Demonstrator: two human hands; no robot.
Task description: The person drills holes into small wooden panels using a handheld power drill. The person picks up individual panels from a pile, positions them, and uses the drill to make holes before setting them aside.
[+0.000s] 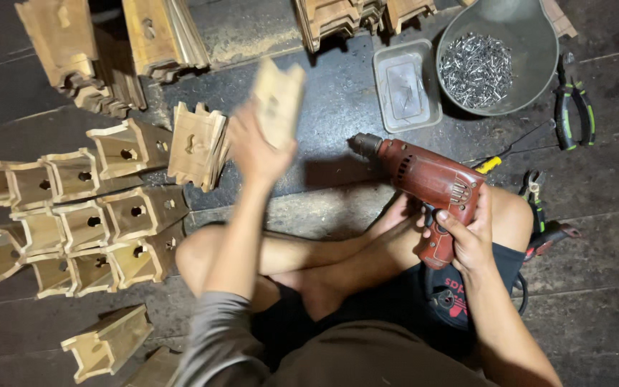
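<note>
Fingers of the right hand gripped a red drill; left hand fingers clutched a blurred wooden piece above the floor.

Bare dark floor lies open ahead of the knees, hemmed by wooden boxes on the left, stacked boards, a plastic tray, and a bowl of nails.

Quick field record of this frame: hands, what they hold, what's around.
left hand: holds wooden piece, raised, blurred
right hand: grips red drill, bit end pointing left
left of person: open wooden boxes in rows
top right: bowl of nails, plastic tub, pliers
floor: dark planks
</note>
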